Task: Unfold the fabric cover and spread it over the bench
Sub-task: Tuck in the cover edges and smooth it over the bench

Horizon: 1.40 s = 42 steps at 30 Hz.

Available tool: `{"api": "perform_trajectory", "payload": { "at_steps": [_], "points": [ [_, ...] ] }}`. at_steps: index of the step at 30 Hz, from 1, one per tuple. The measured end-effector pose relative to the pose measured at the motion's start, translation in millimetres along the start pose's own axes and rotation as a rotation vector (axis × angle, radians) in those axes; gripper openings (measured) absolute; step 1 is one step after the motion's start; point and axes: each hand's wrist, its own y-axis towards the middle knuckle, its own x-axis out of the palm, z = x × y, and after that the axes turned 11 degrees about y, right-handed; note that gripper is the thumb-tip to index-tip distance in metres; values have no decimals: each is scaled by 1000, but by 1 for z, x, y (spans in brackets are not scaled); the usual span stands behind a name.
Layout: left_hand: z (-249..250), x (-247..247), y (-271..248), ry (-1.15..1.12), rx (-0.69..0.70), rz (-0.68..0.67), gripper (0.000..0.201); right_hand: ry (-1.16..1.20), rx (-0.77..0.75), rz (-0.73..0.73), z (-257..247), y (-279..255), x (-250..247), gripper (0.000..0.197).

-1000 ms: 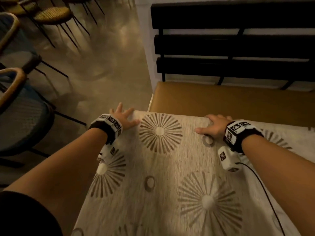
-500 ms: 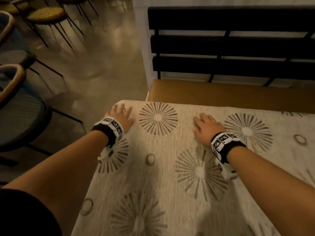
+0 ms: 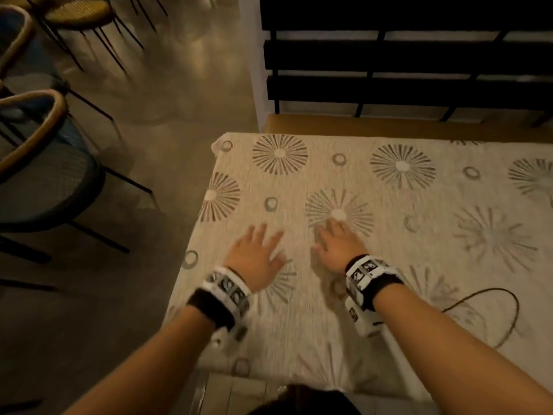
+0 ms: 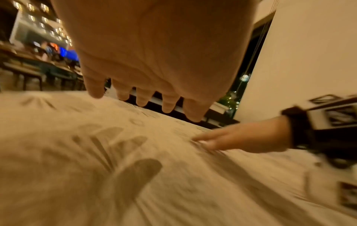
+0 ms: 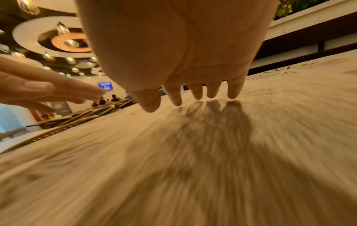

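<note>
The fabric cover (image 3: 389, 250), pale with dark sunburst and ring prints, lies spread flat over the bench (image 3: 389, 125), whose tan seat shows only as a narrow strip along the far edge, under the black slatted backrest (image 3: 404, 55). The cover's left edge hangs down over the bench end and its far left corner is slightly bunched

Both hands are released, fingers straight and spread, holding nothing. The left hand (image 3: 257, 256) is palm-down over the cover near its left side; in the left wrist view its palm (image 4: 154, 45) sits clear above the cloth and throws a hand-shaped shadow on it. The right hand (image 3: 338, 244) is just beside it, fingertips at the centre of a sunburst print; in the right wrist view its fingertips (image 5: 233, 93) meet their own shadow on the cloth, so they seem to touch it. The hands are blurred

A thin black cable (image 3: 508, 310) loops on the cover to the right of the right wrist. Chairs (image 3: 45, 181) stand on the polished floor (image 3: 179, 100) left of the bench
</note>
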Motion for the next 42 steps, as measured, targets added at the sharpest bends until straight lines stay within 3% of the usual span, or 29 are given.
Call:
{"api": "perform_trajectory", "payload": {
  "at_steps": [3, 7, 10, 16, 21, 24, 29, 34, 36, 37, 40, 42],
  "points": [
    [50, 38, -44, -3, 22, -32, 63, 15, -12, -3, -13, -53, 34, 59],
    [85, 66, -54, 83, 66, 38, 60, 59, 94, -9, -8, -101, 68, 54],
    [107, 68, -55, 107, 139, 42, 60, 108, 164, 50, 14, -125, 74, 56],
    [141, 72, -55, 114, 145, 44, 62, 111, 250, 106, 74, -177, 71, 60],
    [160, 73, -56, 56, 72, 90, 59, 92, 81, 171, 71, -182, 78, 59],
    [153, 88, -60, 84, 55, 41, 62, 21, -8, 153, 66, -179, 93, 58],
    [147, 101, -57, 98, 47, 27, 70, -20, 83, 217, 155, -204, 82, 66],
    [166, 82, -57, 126, -42, 16, 63, 19, 472, 373, 290, -260, 38, 70],
    [201, 60, -50, 210, -70, 47, 64, 53, 584, 379, 312, -261, 25, 65],
    [227, 50, -44, 217, -28, 80, 64, 54, 563, 379, 312, -256, 21, 63],
    [326, 38, -20, 139, 259, 171, 63, 38, 300, 352, 284, -236, 25, 65],
    [380, 41, -6, 101, 355, 133, 61, 52, 196, 323, 271, -237, 33, 60]
  ]
}}
